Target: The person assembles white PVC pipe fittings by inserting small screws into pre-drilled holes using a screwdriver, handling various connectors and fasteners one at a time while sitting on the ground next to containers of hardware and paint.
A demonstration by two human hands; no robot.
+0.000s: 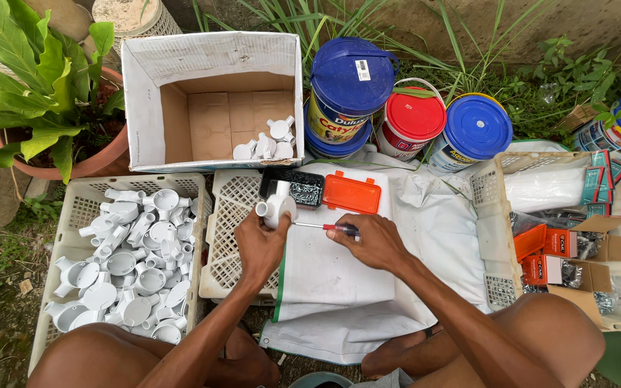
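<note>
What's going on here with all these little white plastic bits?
A person sits on the ground working with both hands. The left hand holds a white round plastic fitting, and the right hand points a red-handled screwdriver at it. Just beyond lies an open orange-lidded case of screws. A crate at the left is heaped with similar white fittings, and a few more lie in the cardboard box behind. Lidded paint buckets stand further back.
</note>
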